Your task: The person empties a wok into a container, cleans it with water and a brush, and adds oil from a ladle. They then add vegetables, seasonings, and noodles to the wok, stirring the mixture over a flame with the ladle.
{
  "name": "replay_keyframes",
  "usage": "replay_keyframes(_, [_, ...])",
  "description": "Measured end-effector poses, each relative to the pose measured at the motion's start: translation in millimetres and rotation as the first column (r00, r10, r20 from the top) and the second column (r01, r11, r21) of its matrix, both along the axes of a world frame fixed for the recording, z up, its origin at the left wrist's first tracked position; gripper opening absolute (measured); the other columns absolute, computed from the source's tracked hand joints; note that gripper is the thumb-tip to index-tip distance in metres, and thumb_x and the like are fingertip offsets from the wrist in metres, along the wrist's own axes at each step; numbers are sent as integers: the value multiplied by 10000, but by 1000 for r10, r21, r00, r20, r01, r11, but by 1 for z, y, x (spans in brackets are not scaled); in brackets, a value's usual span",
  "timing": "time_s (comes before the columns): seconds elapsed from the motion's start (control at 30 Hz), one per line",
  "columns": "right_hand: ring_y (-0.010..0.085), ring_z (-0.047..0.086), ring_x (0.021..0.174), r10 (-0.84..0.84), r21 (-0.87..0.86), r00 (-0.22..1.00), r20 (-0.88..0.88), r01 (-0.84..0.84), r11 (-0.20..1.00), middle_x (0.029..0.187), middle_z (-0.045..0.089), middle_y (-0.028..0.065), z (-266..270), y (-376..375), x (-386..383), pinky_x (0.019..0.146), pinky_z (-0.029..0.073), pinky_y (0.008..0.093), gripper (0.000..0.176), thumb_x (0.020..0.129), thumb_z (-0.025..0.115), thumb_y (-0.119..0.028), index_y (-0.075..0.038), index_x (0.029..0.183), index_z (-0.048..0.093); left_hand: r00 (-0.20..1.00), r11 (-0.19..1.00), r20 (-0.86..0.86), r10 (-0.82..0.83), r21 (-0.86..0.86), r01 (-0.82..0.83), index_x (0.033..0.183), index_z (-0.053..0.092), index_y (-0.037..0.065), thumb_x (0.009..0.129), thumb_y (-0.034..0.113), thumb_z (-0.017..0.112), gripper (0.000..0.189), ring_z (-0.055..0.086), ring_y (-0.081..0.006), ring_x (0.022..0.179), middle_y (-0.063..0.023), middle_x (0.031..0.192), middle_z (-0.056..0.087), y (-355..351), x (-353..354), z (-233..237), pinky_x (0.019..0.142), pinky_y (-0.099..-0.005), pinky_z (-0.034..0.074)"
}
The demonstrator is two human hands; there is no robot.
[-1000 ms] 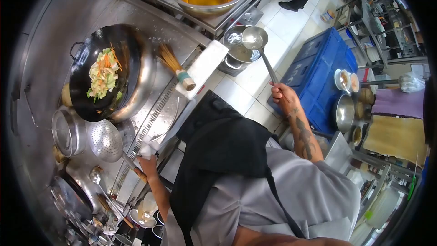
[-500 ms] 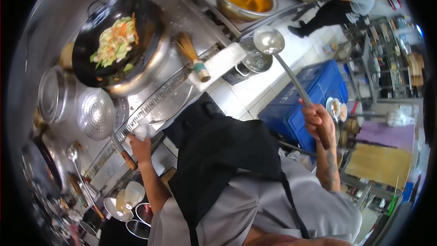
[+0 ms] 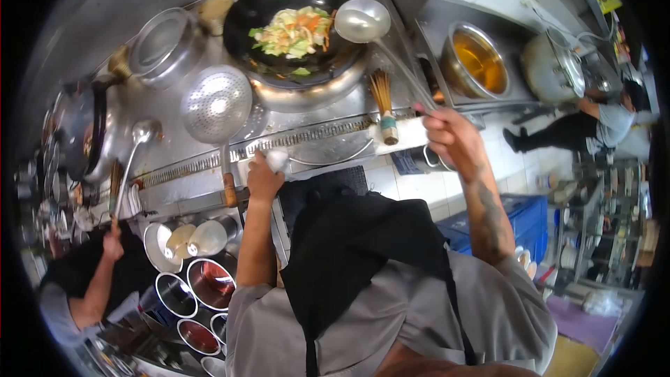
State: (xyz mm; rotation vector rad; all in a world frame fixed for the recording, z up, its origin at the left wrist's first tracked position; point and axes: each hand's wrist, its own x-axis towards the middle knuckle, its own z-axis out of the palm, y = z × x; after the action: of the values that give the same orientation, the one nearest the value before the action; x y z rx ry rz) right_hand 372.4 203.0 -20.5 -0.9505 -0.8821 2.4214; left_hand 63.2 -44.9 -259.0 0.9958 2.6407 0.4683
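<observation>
My right hand [image 3: 447, 132] is wrapped round the handle of a metal ladle [image 3: 362, 21], whose bowl hangs over the right side of a black wok [image 3: 241, 21]. Chopped vegetables [image 3: 293, 31] with orange strips lie in the wok. By the stove's front rail, my left hand [image 3: 265, 178] is closed around a white cloth [image 3: 277, 160], which shows beside the thumb. Just left of that hand, a perforated strainer [image 3: 217, 103] rests on the stove, its wooden handle over the edge. A bamboo brush [image 3: 384, 108] stands between the wok and my right hand.
A metal pot of amber liquid [image 3: 477, 63] and a lidded pot [image 3: 551, 66] are at the right. A co-worker [image 3: 600, 119] stands beyond them. Another person's arm [image 3: 98, 279] is at the lower left, near several containers [image 3: 211, 283]. A blue bin [image 3: 527, 227] stands behind my right arm.
The view has swung, so the stove now lies straight ahead. My right hand has brought the ladle from over the floor to the wok's right side. Another person's arm has come into view at left.
</observation>
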Motion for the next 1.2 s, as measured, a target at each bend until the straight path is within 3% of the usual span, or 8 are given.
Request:
replay_keyframes(0.13, [112, 509, 476, -30, 626, 883, 468, -307, 717, 606, 535, 29, -51, 35, -73, 456, 403, 267, 337, 853, 535, -95, 54, 1156, 524, 991, 998, -117, 62, 31, -59, 1418, 269, -23, 685, 228, 725, 899, 586, -446, 929, -282, 1072, 534, -13, 21, 43, 776, -483, 503])
replay_keyframes(0.27, [74, 512, 493, -235, 955, 950, 205, -141, 260, 754, 577, 43, -130, 69, -60, 436, 426, 244, 377, 857, 552, -43, -7, 1230, 507, 958, 853, -217, 186, 519, -48, 1261, 499, -14, 802, 132, 647, 504, 600, -413, 854, -258, 1004, 586, -54, 60, 52, 690, -482, 501])
replay_keyframes(0.37, [72, 476, 465, -150, 765, 929, 339, -180, 618, 692, 517, 1, -131, 80, -45, 388, 399, 237, 348, 870, 572, -33, -66, 1206, 488, 948, 849, 173, 268, 422, -317, 1020, 624, -3, 854, 131, 623, 213, 624, -398, 767, -228, 837, 636, -97, 102, 42, 671, -459, 497])
replay_keyframes(0.57, [51, 378, 403, -2, 845, 954, 300, -265, 464, 578, 438, -43, -262, 164, -32, 342, 273, 233, 78, 917, 597, -130, -85, 887, 541, 676, 592, 185, 713, 358, -722, 829, 621, -13, 883, 146, 600, 170, 621, -403, 725, -230, 752, 627, -176, 222, 31, 641, -459, 476])
replay_keyframes(0.63, [65, 397, 419, 40, 704, 917, 397, -332, 628, 581, 438, -18, -253, 154, -35, 342, 306, 239, 103, 919, 581, -135, -63, 930, 508, 462, 387, 154, 874, 357, -850, 817, 615, -15, 884, 153, 600, 181, 613, -413, 725, -238, 757, 623, -207, 270, 24, 641, -468, 470])
replay_keyframes(0.77, [128, 444, 434, -17, 868, 931, 366, -334, 368, 602, 484, 46, -263, 187, -57, 351, 344, 273, 195, 919, 600, -199, -34, 924, 497, 1, -69, 158, 987, 438, -896, 904, 640, -33, 859, 140, 594, 185, 646, -318, 694, -188, 725, 649, -275, 369, -7, 652, -411, 494])
replay_keyframes(0.83, [130, 461, 455, -24, 912, 965, 263, -240, 332, 605, 501, 57, -238, 173, -72, 378, 370, 290, 230, 920, 606, -220, -17, 959, 504, -376, -601, 594, 712, 238, -763, 948, 647, -41, 845, 137, 600, 212, 642, -224, 708, -124, 771, 669, -325, 408, -23, 662, -371, 500])
replay_keyframes(1.2, [123, 435, 486, 78, 772, 960, 267, -262, 579, 644, 497, 27, -175, 107, -140, 430, 377, 264, 179, 858, 646, -175, -43, 859, 527, -95, 86, -297, 950, 541, -837, 1173, 590, 70, 806, 83, 623, 369, 592, -382, 868, -208, 992, 570, -470, 338, 23, 767, -447, 488])
